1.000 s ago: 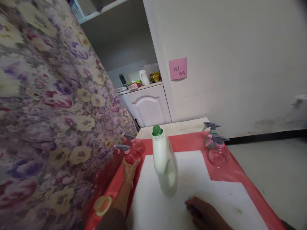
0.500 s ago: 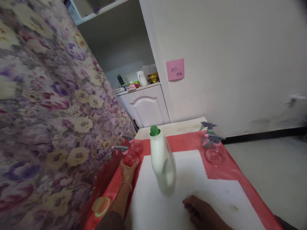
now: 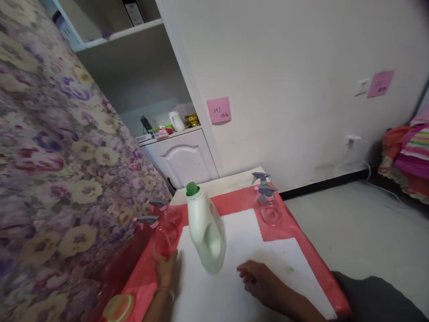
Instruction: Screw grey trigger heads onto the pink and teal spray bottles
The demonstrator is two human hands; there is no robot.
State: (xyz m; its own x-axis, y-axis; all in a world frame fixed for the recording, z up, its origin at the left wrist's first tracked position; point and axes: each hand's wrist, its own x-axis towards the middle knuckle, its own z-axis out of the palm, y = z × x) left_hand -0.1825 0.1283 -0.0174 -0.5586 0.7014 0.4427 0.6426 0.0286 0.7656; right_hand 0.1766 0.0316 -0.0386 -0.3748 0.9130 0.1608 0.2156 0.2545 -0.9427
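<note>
My left hand is at the near side of a clear spray bottle with a grey-and-pink trigger head. Its thumb and fingers are apart, close to the bottle's base; I cannot tell whether they touch it. Just behind stands a second clear spray bottle. On the white sheet a large pale green jug stands upright, a green piece sitting in its uncapped mouth. My right hand hovers over or rests on the sheet right of the jug, its fingers loosely curled around nothing visible.
Two more spray bottles, one pink-trimmed and one green-trimmed, stand at the far right of the red-covered table. A round yellowish lid-like object lies at the near left. A floral curtain borders the left side.
My left hand has drawn back slightly from the front left spray bottle, its fingers loosening. The view has turned to the right. My right hand stays curled near the jug.
</note>
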